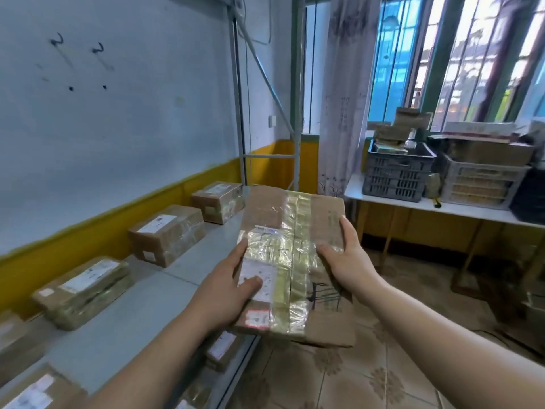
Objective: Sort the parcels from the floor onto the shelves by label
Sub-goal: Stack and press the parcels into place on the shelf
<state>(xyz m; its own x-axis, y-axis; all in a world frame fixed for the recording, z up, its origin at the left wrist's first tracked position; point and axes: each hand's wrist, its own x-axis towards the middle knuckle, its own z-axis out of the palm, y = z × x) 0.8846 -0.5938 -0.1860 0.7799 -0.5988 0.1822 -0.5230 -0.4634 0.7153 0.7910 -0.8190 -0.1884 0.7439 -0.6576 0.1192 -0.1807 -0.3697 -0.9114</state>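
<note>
The pale wall (118,128) on my left carries two dark hooks (57,39) side by side, with a yellow band (88,231) along its foot. A small white switch (272,121) sits near the corner. A patterned curtain (343,98) hangs beside the barred window (472,54) ahead on my right. Beneath the window stands a white bench (413,205) bearing a dark grey crate (396,175) and, just beside it, a white crate (480,184), both stuffed with cardboard.

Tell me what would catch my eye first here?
A flat cardboard parcel banded with shiny tape, gripped mid-frame by the left hand and right hand. On the left, smaller boxes line the grey shelf; on the right, plastic crates sit on a white table beneath the window.
</note>
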